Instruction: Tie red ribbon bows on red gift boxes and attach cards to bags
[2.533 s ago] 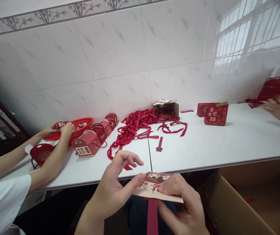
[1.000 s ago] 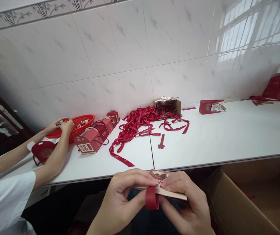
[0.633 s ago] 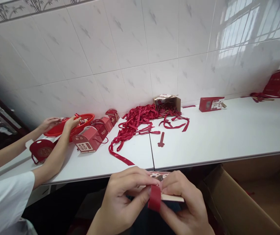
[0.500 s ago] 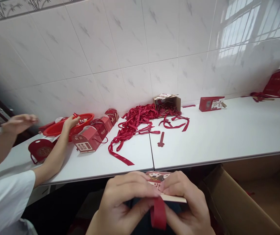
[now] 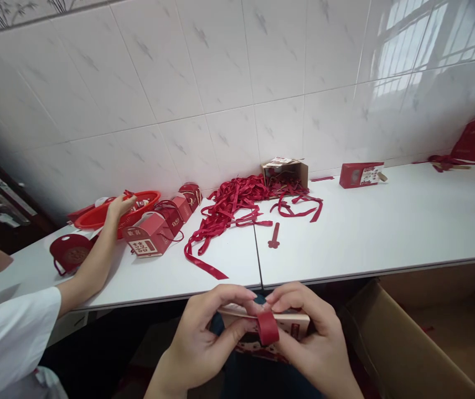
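Note:
Low in front of me, just off the table's front edge, I hold a small printed paper gift box (image 5: 298, 328) with cream edges. A red strip (image 5: 268, 328) curls in a loop over its upper edge. My left hand (image 5: 204, 335) is closed on the box's left part, thumb and fingers pinching near the strip. My right hand (image 5: 316, 338) grips the right part, its fingertips meeting at the strip's upper end. Much of the box's lower side is hidden by my hands.
Red ribbons (image 5: 237, 194) are heaped before an open carton (image 5: 304, 174). Finished-looking red boxes (image 5: 148, 238) line up to the left. A co-worker's hand (image 5: 119, 208) reaches into a red basket (image 5: 96, 220). One flower-ended strip (image 5: 275, 235) lies ahead; a large cardboard box (image 5: 412, 343) stands right.
The box in my hands has tilted, so its cream edge and printed front now face me. The red loop has moved up a little. The co-worker's left hand has left the view.

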Action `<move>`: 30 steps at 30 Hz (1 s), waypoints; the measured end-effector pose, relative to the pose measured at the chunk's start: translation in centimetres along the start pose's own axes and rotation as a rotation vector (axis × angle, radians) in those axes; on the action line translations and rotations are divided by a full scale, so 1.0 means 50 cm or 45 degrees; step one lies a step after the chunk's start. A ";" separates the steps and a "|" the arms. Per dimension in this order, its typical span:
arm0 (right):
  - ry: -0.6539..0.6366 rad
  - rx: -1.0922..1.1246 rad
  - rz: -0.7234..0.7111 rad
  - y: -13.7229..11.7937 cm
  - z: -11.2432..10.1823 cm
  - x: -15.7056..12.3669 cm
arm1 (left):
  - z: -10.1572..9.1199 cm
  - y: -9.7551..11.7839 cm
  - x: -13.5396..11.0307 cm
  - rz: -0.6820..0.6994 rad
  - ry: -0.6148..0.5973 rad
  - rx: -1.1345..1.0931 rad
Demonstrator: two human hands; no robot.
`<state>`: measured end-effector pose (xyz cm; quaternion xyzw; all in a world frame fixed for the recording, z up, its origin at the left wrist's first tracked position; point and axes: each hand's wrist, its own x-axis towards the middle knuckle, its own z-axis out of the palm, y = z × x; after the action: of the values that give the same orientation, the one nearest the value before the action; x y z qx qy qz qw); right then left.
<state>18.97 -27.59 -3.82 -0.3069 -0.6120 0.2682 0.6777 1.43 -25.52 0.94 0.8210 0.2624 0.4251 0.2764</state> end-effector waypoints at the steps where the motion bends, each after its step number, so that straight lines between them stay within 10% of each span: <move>1: -0.063 0.002 0.055 -0.004 -0.002 0.002 | 0.000 -0.001 -0.001 -0.024 -0.018 -0.002; 6: -0.249 0.057 0.167 -0.025 -0.007 0.008 | 0.008 -0.006 0.000 -0.008 -0.078 -0.165; 30: -0.174 0.000 0.017 -0.013 0.005 0.008 | 0.024 -0.010 -0.007 -0.084 0.033 -0.201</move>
<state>18.75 -27.70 -3.04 -0.2920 -0.6549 0.2929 0.6325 2.20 -25.68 -0.16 0.7820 0.2587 0.4456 0.3507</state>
